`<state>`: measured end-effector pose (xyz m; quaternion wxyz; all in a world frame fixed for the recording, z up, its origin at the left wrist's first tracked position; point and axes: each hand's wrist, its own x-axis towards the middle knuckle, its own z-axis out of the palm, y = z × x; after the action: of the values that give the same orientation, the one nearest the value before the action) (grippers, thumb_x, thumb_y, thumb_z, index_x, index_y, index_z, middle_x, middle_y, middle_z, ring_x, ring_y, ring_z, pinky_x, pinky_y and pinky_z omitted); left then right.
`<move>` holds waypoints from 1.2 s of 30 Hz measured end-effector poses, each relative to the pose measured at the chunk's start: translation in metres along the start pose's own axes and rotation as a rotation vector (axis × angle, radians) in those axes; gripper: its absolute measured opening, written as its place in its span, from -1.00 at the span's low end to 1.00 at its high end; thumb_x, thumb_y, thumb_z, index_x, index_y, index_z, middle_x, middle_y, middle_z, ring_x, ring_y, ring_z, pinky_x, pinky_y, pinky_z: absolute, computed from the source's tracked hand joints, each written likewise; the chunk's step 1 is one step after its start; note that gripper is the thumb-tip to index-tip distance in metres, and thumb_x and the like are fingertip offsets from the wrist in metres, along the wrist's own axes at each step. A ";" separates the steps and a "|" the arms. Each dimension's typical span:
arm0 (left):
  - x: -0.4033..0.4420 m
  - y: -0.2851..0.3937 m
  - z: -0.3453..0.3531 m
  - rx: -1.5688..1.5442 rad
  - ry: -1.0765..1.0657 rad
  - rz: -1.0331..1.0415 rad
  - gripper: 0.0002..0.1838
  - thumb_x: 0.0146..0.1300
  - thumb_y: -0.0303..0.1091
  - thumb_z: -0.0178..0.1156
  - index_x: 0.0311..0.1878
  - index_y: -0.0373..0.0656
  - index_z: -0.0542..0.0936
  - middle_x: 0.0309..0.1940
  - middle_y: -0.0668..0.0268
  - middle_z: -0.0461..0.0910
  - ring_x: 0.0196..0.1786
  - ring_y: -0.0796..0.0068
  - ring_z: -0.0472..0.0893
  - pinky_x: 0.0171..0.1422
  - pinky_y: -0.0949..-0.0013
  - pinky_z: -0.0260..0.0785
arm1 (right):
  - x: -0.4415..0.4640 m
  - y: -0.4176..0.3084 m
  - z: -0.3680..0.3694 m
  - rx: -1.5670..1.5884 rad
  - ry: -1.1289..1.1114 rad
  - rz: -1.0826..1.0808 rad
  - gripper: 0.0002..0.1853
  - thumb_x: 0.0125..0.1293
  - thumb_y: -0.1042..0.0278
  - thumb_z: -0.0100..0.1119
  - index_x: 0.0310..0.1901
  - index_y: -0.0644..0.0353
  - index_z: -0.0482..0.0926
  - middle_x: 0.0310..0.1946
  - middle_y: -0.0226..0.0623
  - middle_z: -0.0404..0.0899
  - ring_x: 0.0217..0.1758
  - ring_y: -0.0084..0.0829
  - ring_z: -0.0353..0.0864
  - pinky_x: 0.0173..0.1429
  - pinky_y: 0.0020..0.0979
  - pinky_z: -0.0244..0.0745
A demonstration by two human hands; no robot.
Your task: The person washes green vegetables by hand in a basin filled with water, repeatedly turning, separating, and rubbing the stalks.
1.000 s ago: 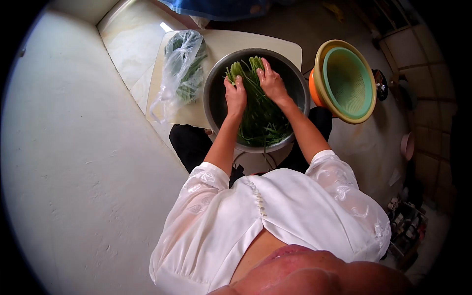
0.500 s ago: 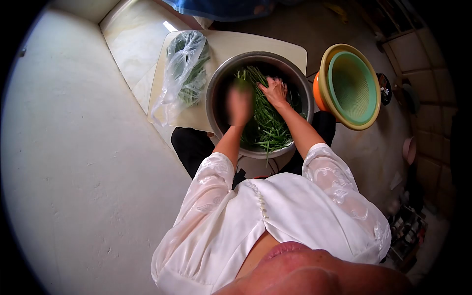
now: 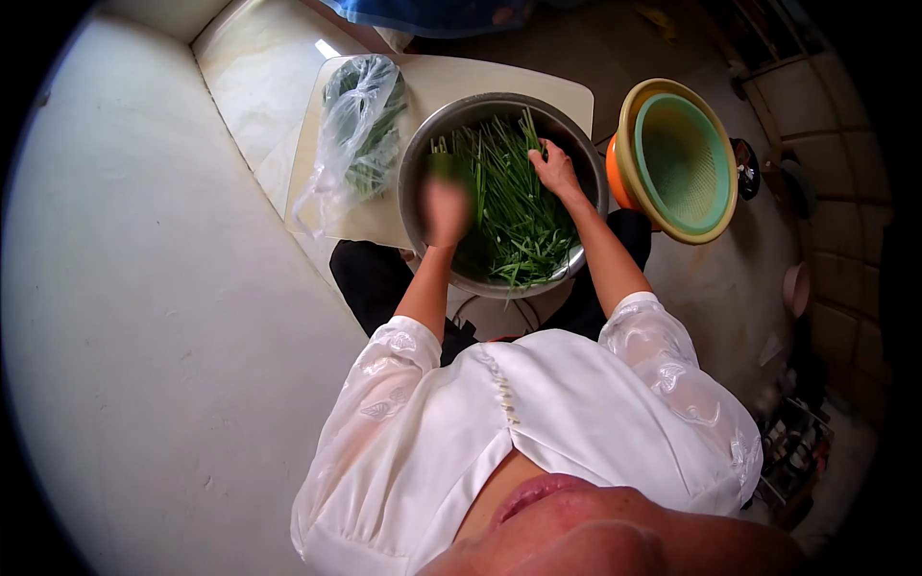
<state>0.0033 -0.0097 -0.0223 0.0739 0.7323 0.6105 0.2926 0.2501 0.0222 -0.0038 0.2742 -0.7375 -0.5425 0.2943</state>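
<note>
Your right hand (image 3: 557, 171) curls against greens (image 3: 514, 197) in the basin (image 3: 573, 144) — your left hand (image 3: 448, 208) is blurred — and neither grip is clear.

Wht blouse (image 3: 576, 408), sheer embr. slvs (image 3: 667, 355)

The leaves (image 3: 514, 211) were deep green, the basin (image 3: 499, 108) silver-grey, the counter (image 3: 461, 77) cream, the colander (image 3: 682, 163) mint; white sleeves (image 3: 663, 336) bore leaf patterns.

Basin rim (image 3: 405, 187) between left hand (image 3: 445, 211) and bag (image 3: 357, 130)
</note>
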 end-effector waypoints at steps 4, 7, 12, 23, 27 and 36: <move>-0.004 0.024 -0.028 -0.355 -0.093 -0.228 -0.46 0.18 -0.36 0.13 0.20 -0.48 0.35 -0.01 -0.22 0.45 0.03 -0.21 0.47 0.17 0.02 0.33 | -0.019 -0.007 0.012 -0.030 -0.026 -0.097 -0.39 0.31 0.11 0.15 0.31 0.29 0.40 0.17 0.13 0.51 0.24 0.06 0.50 0.30 -0.04 0.41; 0.004 0.050 -0.070 -0.393 -0.301 -0.348 -0.30 0.19 -0.28 0.16 0.32 -0.53 0.24 0.09 -0.31 0.40 0.15 -0.31 0.43 0.29 -0.02 0.30 | -0.004 0.010 0.019 -0.199 -0.066 0.019 -0.42 0.31 0.17 0.15 0.30 0.28 0.41 0.15 0.13 0.51 0.24 0.08 0.48 0.28 -0.02 0.42; 0.002 0.057 -0.090 -0.233 -0.519 -0.335 -0.26 0.21 -0.15 0.25 0.29 -0.50 0.25 0.10 -0.25 0.41 0.12 -0.27 0.49 0.21 -0.02 0.40 | -0.029 -0.013 0.009 -0.193 0.032 -0.057 -0.41 0.30 0.17 0.14 0.34 0.17 0.38 0.28 0.05 0.40 0.33 0.05 0.38 0.35 -0.01 0.34; 0.004 0.053 -0.103 0.002 -0.485 -0.182 -0.64 0.26 -0.23 0.19 -0.05 -0.34 0.49 -0.09 -0.13 0.55 -0.07 -0.18 0.60 -0.04 -0.03 0.53 | -0.054 -0.027 0.016 -0.458 -0.097 -0.120 -0.50 0.29 0.13 0.10 0.29 -0.17 0.48 0.41 -0.21 0.29 0.48 0.04 0.16 0.51 0.14 -0.05; -0.002 0.040 -0.063 0.000 -0.215 -0.092 -0.48 0.26 -0.24 0.19 0.22 -0.26 0.40 0.26 -0.05 0.38 0.24 -0.13 0.44 0.22 -0.03 0.39 | -0.075 -0.051 0.030 -0.357 -0.003 -0.357 -0.47 0.29 0.10 0.08 0.33 -0.23 0.44 0.43 -0.23 0.28 0.51 -0.01 0.14 0.51 0.11 -0.03; -0.009 0.026 -0.022 -0.007 -0.340 -0.131 -0.21 0.22 -0.18 0.23 0.43 -0.32 0.17 0.48 -0.08 0.10 0.42 -0.17 0.23 0.35 -0.20 0.24 | -0.064 -0.050 0.035 -0.426 -0.154 -0.177 -0.47 0.31 0.14 0.08 0.34 -0.27 0.42 0.40 -0.21 0.30 0.49 0.02 0.16 0.38 0.35 0.11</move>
<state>0.0135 -0.0304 0.0049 0.1974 0.7298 0.6344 0.1609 0.1770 -0.0232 0.0178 0.0949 -0.7037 -0.6741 0.2035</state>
